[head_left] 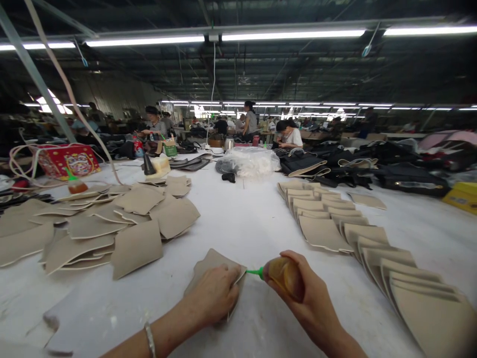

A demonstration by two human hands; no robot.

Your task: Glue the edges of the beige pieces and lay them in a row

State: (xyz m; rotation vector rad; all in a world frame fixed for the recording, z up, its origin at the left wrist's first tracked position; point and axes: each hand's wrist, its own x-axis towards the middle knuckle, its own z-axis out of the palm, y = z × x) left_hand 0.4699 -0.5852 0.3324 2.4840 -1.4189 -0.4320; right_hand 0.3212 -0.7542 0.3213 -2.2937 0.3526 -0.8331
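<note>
Under my left hand lies a beige fabric piece on the white tabletop. The fingers press on it near its right edge; whether they also pinch it is hard to see, but the fingertips curl at the edge. My right hand is wrapped around a squeeze glue bottle of amber liquid, tipped on its side. Its green nozzle points left and meets the right edge of the beige piece. The underside of that piece is hidden.
Loose beige pieces are heaped on the left, and overlapping rows of beige pieces run along the right. Behind stand another glue bottle, a red box, clear plastic bags and dark fabric goods. Several people work farther back.
</note>
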